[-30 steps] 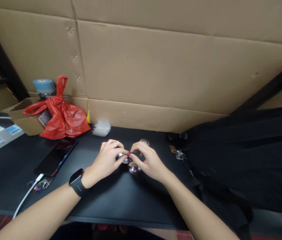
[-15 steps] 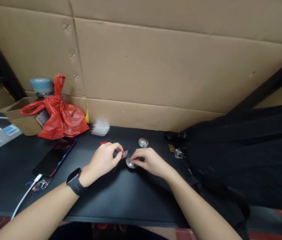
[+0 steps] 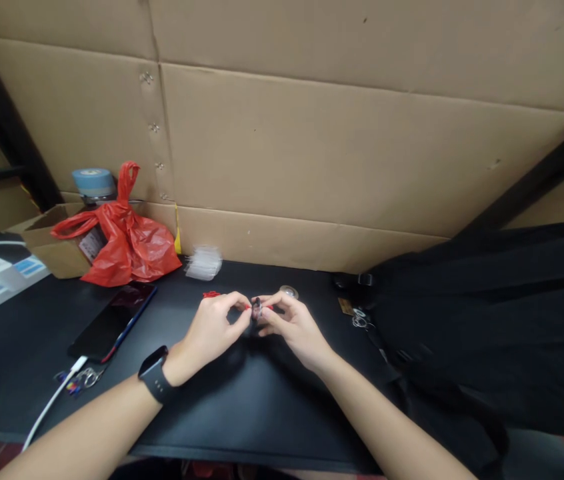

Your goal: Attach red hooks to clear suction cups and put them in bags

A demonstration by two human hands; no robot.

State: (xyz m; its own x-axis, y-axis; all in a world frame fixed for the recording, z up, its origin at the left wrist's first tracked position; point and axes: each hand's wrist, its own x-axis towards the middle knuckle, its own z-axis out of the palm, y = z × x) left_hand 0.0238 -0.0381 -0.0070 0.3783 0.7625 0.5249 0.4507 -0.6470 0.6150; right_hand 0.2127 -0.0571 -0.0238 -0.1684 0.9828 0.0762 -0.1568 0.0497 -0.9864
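**Head view: two hands pinch one small round piece at mid-surface**

Cardboard wall (image 3: 312, 147) closes off the far edge of the black surface (image 3: 242, 407). Black fabric (image 3: 502, 320) is heaped over the right edge. A red plastic bag (image 3: 129, 243) sits at the far left corner, with a dark phone (image 3: 112, 321) lying just in front of it.

The left hand (image 3: 212, 330), with a black watch (image 3: 155, 373) on its wrist, and the right hand (image 3: 295, 327) meet near the middle of the surface. Each grip is narrow, thumb and fingertips closed on the same small round piece (image 3: 257, 309) — dark, held on edge just above the surface. A clear disc (image 3: 289, 291) lies just beyond the right hand, and a red scrap (image 3: 211, 294) just beyond the left — both towards the far edge.
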